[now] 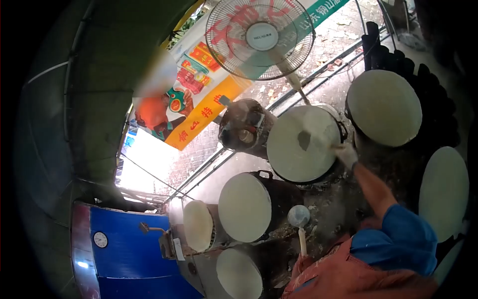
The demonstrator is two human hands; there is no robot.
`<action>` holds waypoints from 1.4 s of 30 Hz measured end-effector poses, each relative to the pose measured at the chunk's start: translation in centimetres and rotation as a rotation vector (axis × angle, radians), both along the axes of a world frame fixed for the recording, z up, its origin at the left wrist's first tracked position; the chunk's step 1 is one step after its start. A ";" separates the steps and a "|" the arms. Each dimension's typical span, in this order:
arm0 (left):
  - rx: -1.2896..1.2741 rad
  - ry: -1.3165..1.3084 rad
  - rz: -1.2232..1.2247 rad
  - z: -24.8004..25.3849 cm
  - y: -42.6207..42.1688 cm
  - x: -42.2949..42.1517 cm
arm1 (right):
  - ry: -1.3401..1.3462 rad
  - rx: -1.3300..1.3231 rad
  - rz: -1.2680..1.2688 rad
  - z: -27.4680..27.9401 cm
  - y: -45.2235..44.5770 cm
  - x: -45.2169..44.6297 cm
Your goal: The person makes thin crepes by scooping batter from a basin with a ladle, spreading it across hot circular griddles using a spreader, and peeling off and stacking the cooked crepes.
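Griddle: a large round metal griddle with a dark rim [343, 130], which I use as landmark

Pale layer: a cream-coloured round layer [286, 160] on the griddle; a small dark grey patch [304, 141] shows near its middle

Right hand: the right hand [344, 153] is at the layer's edge, on the griddle's side nearest the person; its fingers look gathered, but the view is blurred there, so I cannot tell whether they pinch something

Left hand: the left hand [302, 262] is closed around the pale handle of a round-bowled ladle [299, 217], which is apart from the griddle, below it in the view

Neighbours: one pale round surface [383, 108] is at upper right of the griddle, another [245, 208] at lower left; a round grey wire-cage fan [262, 36] stands above it

Good handling: in my judgement, the right fingers should work lightly and low along the edge, because hard pressure could tear the layer; the ladle is better held level and away from it
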State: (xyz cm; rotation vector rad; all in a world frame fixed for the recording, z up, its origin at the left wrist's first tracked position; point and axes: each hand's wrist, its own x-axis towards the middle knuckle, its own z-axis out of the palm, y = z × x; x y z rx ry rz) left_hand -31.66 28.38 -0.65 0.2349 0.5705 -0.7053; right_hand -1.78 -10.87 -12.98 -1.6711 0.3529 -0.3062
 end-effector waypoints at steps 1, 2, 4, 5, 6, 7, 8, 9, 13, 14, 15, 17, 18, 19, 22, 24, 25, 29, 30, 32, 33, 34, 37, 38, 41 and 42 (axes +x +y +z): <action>-0.003 0.007 0.000 0.0 0.3 0.0 | 0.118 -0.094 0.140 2.8 1.0 -1.4; -0.008 0.023 0.005 0.0 0.6 -0.3 | 0.249 -0.182 0.290 5.6 2.0 -3.4; -0.002 0.042 0.011 0.3 1.4 -0.7 | 0.303 -0.266 0.133 10.5 0.3 -5.5; 0.007 0.040 0.006 0.0 1.9 -0.9 | 0.159 0.064 0.004 6.6 -2.0 -4.4; 0.010 0.037 0.001 -0.1 2.1 -0.9 | 0.005 0.385 -0.127 2.9 -4.1 -3.7; 0.014 0.039 -0.004 -0.1 2.5 -1.0 | 0.181 0.443 -0.039 5.9 -3.9 -6.4; 0.016 0.036 -0.013 -0.2 2.9 -0.9 | 0.189 0.371 0.019 2.2 -1.3 -7.1; 0.016 0.037 -0.018 -0.2 3.0 -0.7 | 0.194 0.298 0.075 -1.4 1.2 -7.8; 0.025 0.052 -0.003 -0.1 3.5 -0.6 | 0.204 0.224 0.174 2.8 2.8 -10.7; 0.025 0.054 -0.004 -0.4 3.8 -0.4 | 0.297 0.180 0.122 5.7 1.2 -10.3; 0.033 0.052 0.000 -0.7 4.2 -0.4 | 0.312 0.239 0.060 5.2 -0.7 -8.5; 0.047 0.047 -0.006 -1.4 4.7 -0.1 | 0.270 0.022 -0.056 5.7 -3.5 -4.6; 0.049 0.045 -0.010 -1.9 4.8 0.4 | 0.221 -0.258 -0.115 7.1 -4.2 -2.9; 0.052 0.046 -0.009 -2.2 4.8 0.7 | 0.176 -0.538 -0.173 7.9 -4.8 -1.7; 0.064 0.057 -0.005 -2.6 5.2 2.1 | 0.098 -1.098 0.167 6.7 -3.2 -0.9; 0.059 0.065 -0.005 -3.0 5.1 4.2 | -0.003 -1.114 0.253 8.3 -3.6 -2.9; 0.054 0.057 -0.008 -3.1 5.0 5.9 | -0.068 -1.254 0.265 6.5 -5.0 -3.0; 0.265 -0.178 -0.075 -2.5 2.3 13.4 | 0.185 -1.136 0.021 5.4 -6.6 -4.5; 0.282 -0.251 -0.147 -1.6 1.1 15.4 | 0.148 -1.160 0.113 5.4 -6.0 -5.6; 0.452 -0.349 -0.133 2.2 -2.6 18.4 | 0.136 -1.192 0.190 7.0 -5.6 -7.6; 0.361 -0.269 -0.125 2.5 -3.5 19.5 | 0.162 -1.208 0.172 8.2 -5.9 -8.3; 0.428 -0.348 -0.096 3.2 -5.0 20.4 | 0.186 -1.226 0.156 8.8 -6.0 -8.8; 0.527 -0.327 -0.045 2.1 -7.5 22.4 | 0.176 -1.275 -0.029 4.3 -6.7 -10.7; 0.652 -0.355 -0.028 2.6 -9.4 22.7 | 0.173 -1.308 -0.091 3.5 -6.0 -12.3; 0.576 -0.369 -0.043 0.4 -13.1 23.9 | 0.184 -1.192 0.052 6.0 1.4 -15.7; 0.424 -0.309 -0.045 0.1 -13.7 23.9 | 0.100 -1.030 0.041 6.2 3.2 -16.3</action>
